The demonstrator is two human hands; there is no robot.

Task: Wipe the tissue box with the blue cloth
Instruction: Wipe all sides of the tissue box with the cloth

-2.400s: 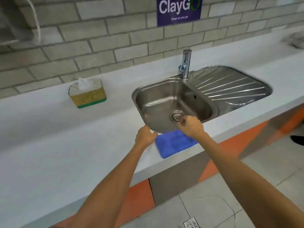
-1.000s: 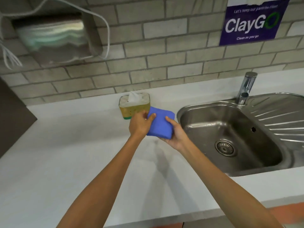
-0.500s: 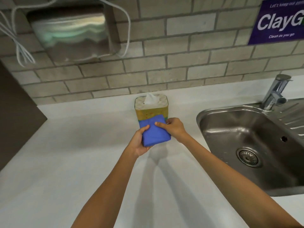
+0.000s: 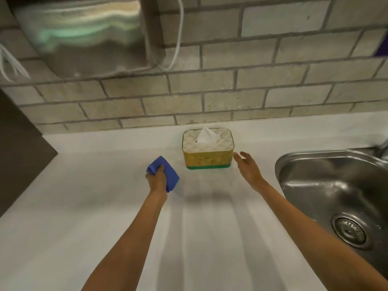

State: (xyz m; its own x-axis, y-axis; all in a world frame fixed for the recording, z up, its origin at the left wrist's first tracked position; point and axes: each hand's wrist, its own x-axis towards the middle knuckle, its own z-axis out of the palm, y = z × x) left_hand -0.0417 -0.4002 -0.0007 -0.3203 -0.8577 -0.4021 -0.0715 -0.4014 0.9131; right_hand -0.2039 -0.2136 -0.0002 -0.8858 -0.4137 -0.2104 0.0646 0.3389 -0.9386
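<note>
The tissue box [image 4: 207, 153] stands on the white counter near the brick wall; it has a white quilted top with a tissue sticking out, yellow sides and a green base. My left hand [image 4: 157, 180] grips the folded blue cloth [image 4: 168, 174] just left of and in front of the box, apart from it. My right hand [image 4: 247, 168] is open with fingers spread, close to the box's right front corner without touching it.
A steel sink [image 4: 336, 192] with its drain [image 4: 350, 229] is set into the counter [image 4: 105, 206] on the right. A shiny metal dispenser [image 4: 84, 34] with white cables hangs on the wall above left. A dark panel [image 4: 19, 148] borders the counter's left end.
Both hands held the blue cloth in front of the box. Now my right hand has let go and moved right of the box, while my left hand carried the cloth to the left.
</note>
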